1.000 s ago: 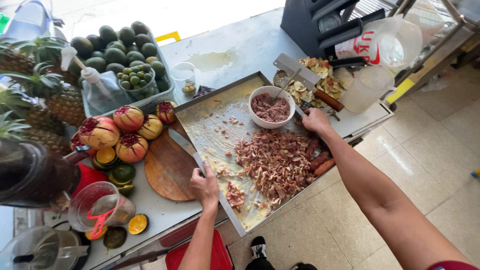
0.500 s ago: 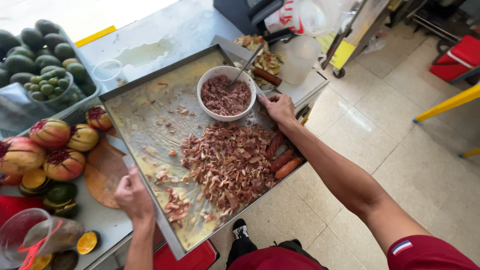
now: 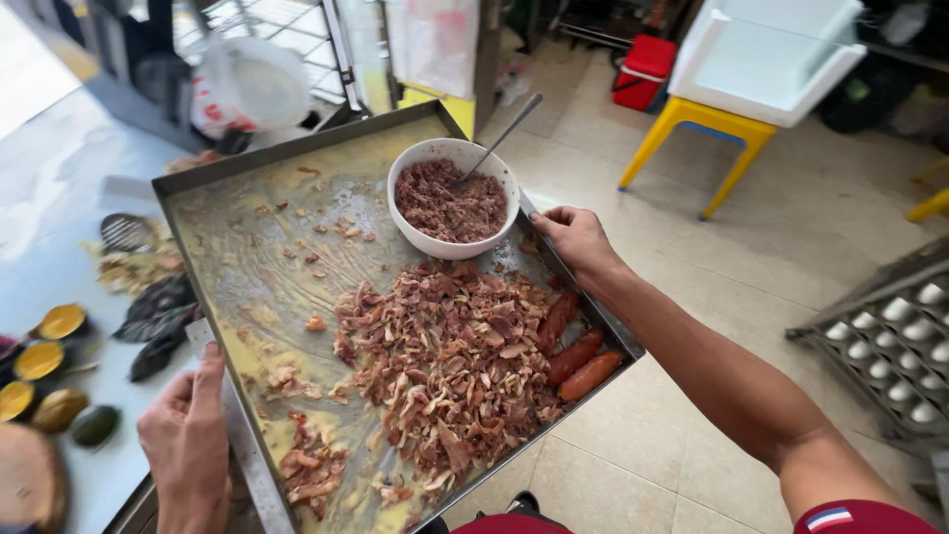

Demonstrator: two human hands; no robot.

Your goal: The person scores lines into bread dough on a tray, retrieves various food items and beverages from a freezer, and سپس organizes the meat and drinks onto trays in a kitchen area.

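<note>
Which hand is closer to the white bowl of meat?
Right. The right hand grips the tray edge just beside the white bowl; the left hand holds the far edge.

Greasy bare metal in the far-left half of the tray offers open passage, dotted only by stray scraps. The near-right half is blocked by a heap of chopped meat, with three sausages lined against the right rim. A white bowl of minced meat fills the far-right corner; its spoon handle juts up and outward past the rim. Both side rims are occupied by the hands, left and right. On the counter left of the tray lie halved fruits and peelings; open floor lies right of the tray.
</note>
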